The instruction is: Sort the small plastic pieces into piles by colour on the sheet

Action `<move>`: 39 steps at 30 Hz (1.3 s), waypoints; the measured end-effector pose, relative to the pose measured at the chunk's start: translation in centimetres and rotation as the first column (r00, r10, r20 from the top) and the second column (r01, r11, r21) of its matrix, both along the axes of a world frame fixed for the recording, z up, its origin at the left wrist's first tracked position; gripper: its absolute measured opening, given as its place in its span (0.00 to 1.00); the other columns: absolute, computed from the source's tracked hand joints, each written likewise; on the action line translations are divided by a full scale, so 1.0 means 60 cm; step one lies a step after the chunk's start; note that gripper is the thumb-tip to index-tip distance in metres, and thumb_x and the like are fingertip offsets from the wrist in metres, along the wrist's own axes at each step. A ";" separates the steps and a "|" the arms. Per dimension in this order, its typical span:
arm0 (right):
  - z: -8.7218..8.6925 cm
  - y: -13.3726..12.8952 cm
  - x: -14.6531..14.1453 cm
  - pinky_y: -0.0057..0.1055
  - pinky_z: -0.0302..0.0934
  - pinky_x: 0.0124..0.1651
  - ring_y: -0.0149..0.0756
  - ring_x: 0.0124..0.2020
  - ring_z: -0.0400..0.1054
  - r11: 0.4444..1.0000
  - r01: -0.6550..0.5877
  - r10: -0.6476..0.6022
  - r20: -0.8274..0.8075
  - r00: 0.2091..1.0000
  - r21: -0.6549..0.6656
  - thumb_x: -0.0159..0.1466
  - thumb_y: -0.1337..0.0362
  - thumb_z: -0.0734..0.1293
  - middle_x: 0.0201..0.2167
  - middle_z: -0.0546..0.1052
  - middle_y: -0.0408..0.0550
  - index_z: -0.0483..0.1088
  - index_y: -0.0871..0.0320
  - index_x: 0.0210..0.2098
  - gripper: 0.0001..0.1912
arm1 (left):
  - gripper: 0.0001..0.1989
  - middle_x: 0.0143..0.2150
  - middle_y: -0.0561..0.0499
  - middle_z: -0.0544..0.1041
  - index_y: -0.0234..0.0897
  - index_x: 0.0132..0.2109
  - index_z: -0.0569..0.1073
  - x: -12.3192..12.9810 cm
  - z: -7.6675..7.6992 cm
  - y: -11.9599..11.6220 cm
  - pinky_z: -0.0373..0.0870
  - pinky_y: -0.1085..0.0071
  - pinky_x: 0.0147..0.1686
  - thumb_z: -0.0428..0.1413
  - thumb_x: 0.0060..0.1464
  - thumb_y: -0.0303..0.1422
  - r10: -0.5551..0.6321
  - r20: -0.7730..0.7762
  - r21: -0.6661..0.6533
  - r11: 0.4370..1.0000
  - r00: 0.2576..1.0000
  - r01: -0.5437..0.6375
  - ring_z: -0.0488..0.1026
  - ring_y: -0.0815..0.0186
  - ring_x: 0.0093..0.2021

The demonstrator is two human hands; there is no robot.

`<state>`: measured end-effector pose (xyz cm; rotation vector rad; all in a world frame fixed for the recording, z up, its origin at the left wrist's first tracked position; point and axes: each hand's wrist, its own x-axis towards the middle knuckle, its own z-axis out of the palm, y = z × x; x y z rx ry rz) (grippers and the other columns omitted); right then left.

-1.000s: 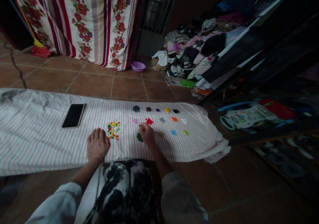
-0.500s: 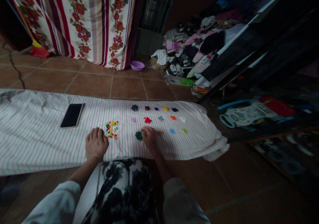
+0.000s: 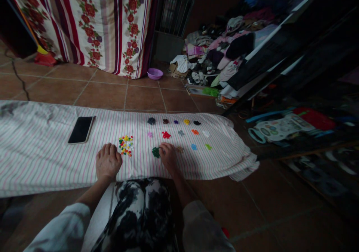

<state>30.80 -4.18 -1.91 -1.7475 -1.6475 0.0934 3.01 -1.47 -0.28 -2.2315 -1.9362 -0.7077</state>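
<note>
My left hand point(image 3: 109, 162) rests palm down on the striped cloth point(image 3: 70, 169), fingers lying flat and holding nothing. Just right of its fingertips is a mixed patch of small coloured pieces point(image 3: 126, 145), mostly yellow, orange, white and green. My right hand point(image 3: 168, 156) is at the right edge of a dark green pile point(image 3: 156, 152), its fingers bent and drawn together. Whatever lies between those fingertips is too small to make out. Close behind that hand are some tan pieces point(image 3: 180, 150). A red pile point(image 3: 166, 135) sits just beyond it.
More single-colour piles stand in rows, among them dark grey point(image 3: 151, 121), yellow point(image 3: 186, 122), orange point(image 3: 195, 132), light blue point(image 3: 193, 147) and lime green point(image 3: 208, 147). A phone point(image 3: 81, 130) lies on the left. On the tiled floor beyond is a purple basin point(image 3: 155, 73).
Both hands stay almost in place. The right hand has barely shifted at the dark green pile, and a little more of the tan pieces shows beside it.
</note>
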 end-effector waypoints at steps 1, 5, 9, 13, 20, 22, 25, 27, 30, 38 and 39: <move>-0.001 0.000 0.000 0.39 0.62 0.55 0.40 0.46 0.69 1.000 0.004 -0.004 0.000 1.000 0.001 0.62 0.68 0.62 0.42 0.78 0.53 0.77 0.58 0.35 0.11 | 0.17 0.56 0.36 0.71 0.33 0.51 0.69 0.000 0.000 0.000 0.58 0.53 0.57 0.45 0.59 0.33 0.002 -0.004 0.001 1.000 1.000 -0.002 0.64 0.50 0.60; -0.002 -0.001 -0.001 0.38 0.62 0.55 0.39 0.47 0.70 1.000 0.016 -0.016 -0.022 1.000 0.017 0.64 0.67 0.61 0.43 0.78 0.53 0.77 0.58 0.37 0.12 | 0.17 0.56 0.36 0.71 0.32 0.51 0.69 0.001 0.002 0.000 0.58 0.54 0.57 0.44 0.60 0.33 0.005 -0.015 -0.007 1.000 1.000 -0.005 0.64 0.51 0.60; -0.001 -0.005 -0.003 0.39 0.62 0.55 0.40 0.47 0.70 0.999 -0.004 0.006 -0.033 0.999 0.045 0.67 0.63 0.60 0.42 0.79 0.53 0.77 0.59 0.40 0.14 | 0.17 0.56 0.36 0.71 0.31 0.51 0.70 0.001 0.004 0.000 0.58 0.54 0.57 0.44 0.60 0.33 0.008 -0.017 -0.019 1.000 1.000 -0.008 0.64 0.50 0.60; 0.000 -0.012 -0.011 0.42 0.61 0.56 0.44 0.51 0.67 0.996 -0.081 0.081 -0.002 0.997 0.031 0.65 0.56 0.64 0.46 0.77 0.54 0.73 0.60 0.49 0.18 | 0.17 0.56 0.36 0.72 0.30 0.51 0.70 0.002 0.006 0.001 0.59 0.54 0.57 0.44 0.60 0.33 0.018 -0.031 -0.024 1.000 0.999 -0.019 0.65 0.50 0.60; -0.001 -0.012 -0.019 0.43 0.60 0.58 0.44 0.54 0.65 0.968 -0.252 0.252 0.062 0.966 -0.015 0.63 0.61 0.67 0.49 0.76 0.51 0.72 0.54 0.52 0.17 | 0.17 0.56 0.35 0.72 0.31 0.51 0.70 0.000 0.002 0.002 0.60 0.53 0.56 0.45 0.60 0.32 0.009 -0.026 -0.009 1.000 1.000 -0.009 0.65 0.50 0.60; -0.002 -0.008 -0.020 0.42 0.60 0.58 0.43 0.53 0.65 0.959 -0.284 0.285 0.076 0.956 -0.019 0.64 0.64 0.67 0.49 0.76 0.50 0.73 0.54 0.50 0.15 | 0.16 0.56 0.35 0.72 0.31 0.50 0.70 0.000 0.001 0.002 0.60 0.53 0.56 0.45 0.60 0.32 0.010 -0.031 0.001 1.000 0.999 -0.010 0.65 0.50 0.59; -0.003 -0.001 -0.025 0.40 0.61 0.56 0.41 0.51 0.65 0.954 -0.301 0.301 0.079 0.950 -0.009 0.63 0.68 0.66 0.45 0.76 0.51 0.74 0.56 0.47 0.13 | 0.16 0.55 0.36 0.72 0.31 0.50 0.70 0.000 0.001 0.002 0.60 0.54 0.56 0.45 0.60 0.32 0.012 -0.037 0.011 1.000 0.999 -0.011 0.65 0.51 0.59; -0.004 0.003 -0.030 0.39 0.61 0.55 0.41 0.48 0.66 0.958 -0.286 0.285 0.078 0.955 -0.002 0.62 0.70 0.65 0.43 0.76 0.51 0.74 0.57 0.44 0.12 | 0.16 0.55 0.37 0.72 0.31 0.50 0.70 0.001 0.001 0.002 0.60 0.55 0.56 0.45 0.60 0.32 0.015 -0.040 0.012 1.000 0.999 -0.014 0.65 0.51 0.59; -0.006 0.006 -0.039 0.39 0.61 0.54 0.40 0.46 0.66 0.968 -0.252 0.251 0.074 0.965 0.002 0.60 0.71 0.64 0.41 0.75 0.51 0.73 0.57 0.41 0.11 | 0.16 0.55 0.37 0.72 0.31 0.50 0.70 0.001 0.003 0.002 0.60 0.54 0.56 0.45 0.60 0.33 0.020 -0.040 0.009 1.000 0.999 -0.019 0.65 0.51 0.59; -0.011 0.007 -0.050 0.37 0.60 0.51 0.39 0.44 0.65 0.972 -0.235 0.234 0.065 0.970 0.009 0.62 0.70 0.63 0.38 0.73 0.49 0.70 0.56 0.36 0.05 | 0.16 0.55 0.36 0.72 0.31 0.49 0.70 0.003 0.006 0.001 0.60 0.54 0.56 0.45 0.60 0.32 0.013 -0.041 0.011 1.000 0.999 -0.013 0.65 0.50 0.59; -0.010 0.008 -0.050 0.36 0.60 0.50 0.39 0.44 0.65 0.969 -0.246 0.245 0.072 0.967 0.007 0.63 0.69 0.63 0.38 0.73 0.49 0.70 0.56 0.35 0.05 | 0.16 0.55 0.37 0.73 0.31 0.49 0.70 0.002 0.006 0.001 0.61 0.54 0.56 0.45 0.60 0.32 0.012 -0.040 0.015 1.000 0.999 -0.012 0.66 0.50 0.59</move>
